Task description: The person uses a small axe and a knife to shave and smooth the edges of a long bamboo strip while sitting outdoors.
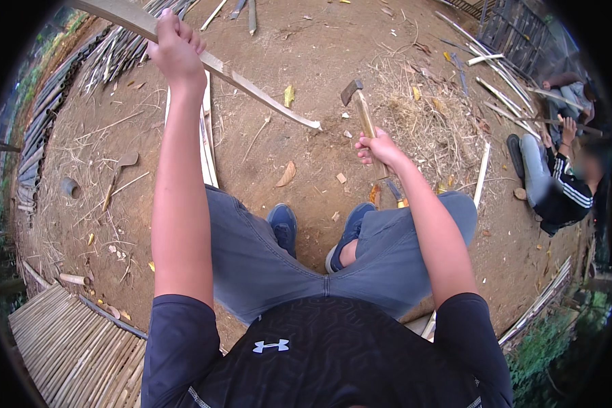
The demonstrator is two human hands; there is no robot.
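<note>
Strip of pale wood [219,67] in the left hand [177,51], short-handled tool [365,115] in the right hand [379,148]

Left fingers are curled around the strip, which slants from the upper left edge down to a thin end left of the tool; right fingers wrap the tool's handle, its dark metal head [351,91] pointing away from the body, with dry straw [415,112] to its right

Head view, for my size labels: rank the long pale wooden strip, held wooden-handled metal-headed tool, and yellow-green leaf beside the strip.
1. Long pale wooden strip
2. Wooden-handled metal-headed tool
3. Yellow-green leaf
</note>
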